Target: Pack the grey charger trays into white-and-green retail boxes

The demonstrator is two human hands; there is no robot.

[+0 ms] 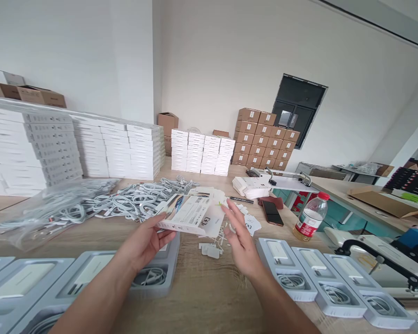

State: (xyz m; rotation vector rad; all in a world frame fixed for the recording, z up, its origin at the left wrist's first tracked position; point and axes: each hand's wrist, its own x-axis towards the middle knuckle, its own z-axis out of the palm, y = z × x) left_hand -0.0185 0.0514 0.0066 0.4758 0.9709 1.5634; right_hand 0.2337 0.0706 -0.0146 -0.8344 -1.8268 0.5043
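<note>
My left hand pinches printed box, 9 o'clock end; my right hand open, 3 o'clock. Light grip best, avoids creasing.

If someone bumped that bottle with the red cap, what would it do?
The bottle would probably rock or tip if pushed high up, being taller than it is wide. Once over, its rounded body could well roll. The amber liquid low inside likely steadies it a little and would slosh, though the red cap looks seated, so spilling seems unlikely.
</note>
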